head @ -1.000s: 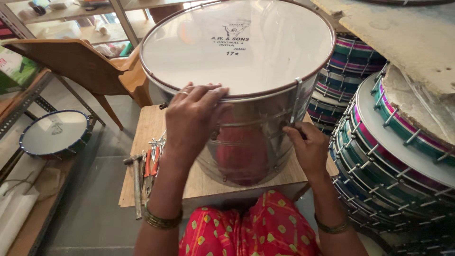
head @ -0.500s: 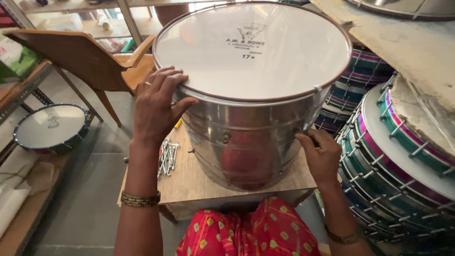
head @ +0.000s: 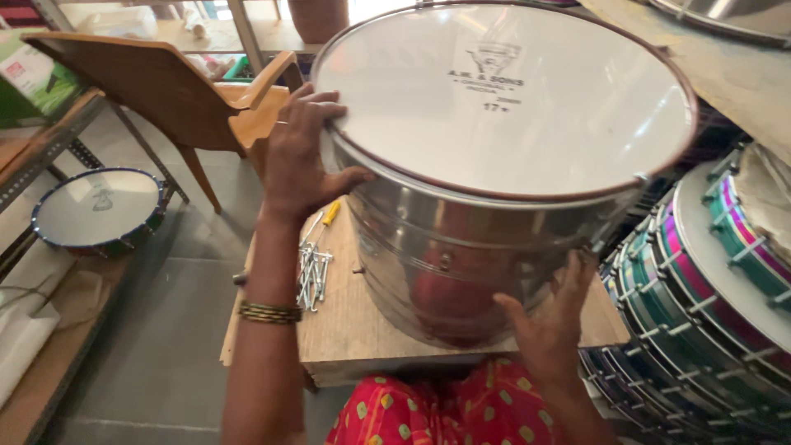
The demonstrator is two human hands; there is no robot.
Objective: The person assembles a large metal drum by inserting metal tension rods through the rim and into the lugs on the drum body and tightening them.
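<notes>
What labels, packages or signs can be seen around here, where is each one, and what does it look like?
Printed mark on the big steel drum: dark emblem with short text lines, upper middle of its white skin.
Green box: on the shelf at far left, green with a small white and red patch.
Faint grey emblem on the small blue-rimmed drum, lower left.

The floor (head: 156, 313) is grey and smooth. A brown wooden chair (head: 165, 91) stands at the back on the left. A metal shelf (head: 49, 148) runs down the left side, with a small round drum (head: 95, 206) on it. Colourful drums (head: 700, 305) are stacked on the right. Bright light comes in from the back
</notes>
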